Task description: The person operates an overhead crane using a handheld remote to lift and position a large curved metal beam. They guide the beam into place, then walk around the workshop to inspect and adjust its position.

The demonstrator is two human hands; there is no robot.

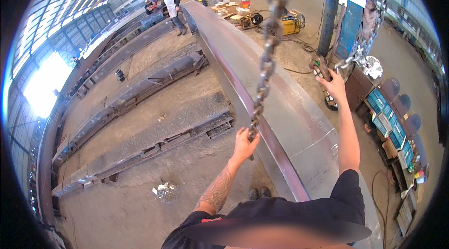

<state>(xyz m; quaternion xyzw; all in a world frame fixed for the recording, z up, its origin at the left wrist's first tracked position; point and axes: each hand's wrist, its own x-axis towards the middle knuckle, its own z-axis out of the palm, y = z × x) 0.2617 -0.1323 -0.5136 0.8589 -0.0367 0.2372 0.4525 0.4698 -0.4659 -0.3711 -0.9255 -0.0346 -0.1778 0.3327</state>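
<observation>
My left hand [246, 145] is closed around the lower part of a thick, rusty steel chain [267, 64] that hangs down from the top of the view. A short end of it shows below my fist. My right arm reaches forward on the right, and my right hand [334, 86] grips a long brown metal fitting [322, 72] with a green spot near its top. A shinier chain [360, 52] comes down to this hand from the upper right. Between my arms lies a long grey steel beam [292, 118] with chalk marks; its raised reddish edge runs away from me.
Long rusty supports [159, 129] lie across the floor at left. A person [170, 6] stands near the beam's far end. A gas cylinder [329, 23] and a blue column [353, 22] stand at right, near a yellow machine [291, 23] and teal boxes [388, 113]. Cables lie on the ground.
</observation>
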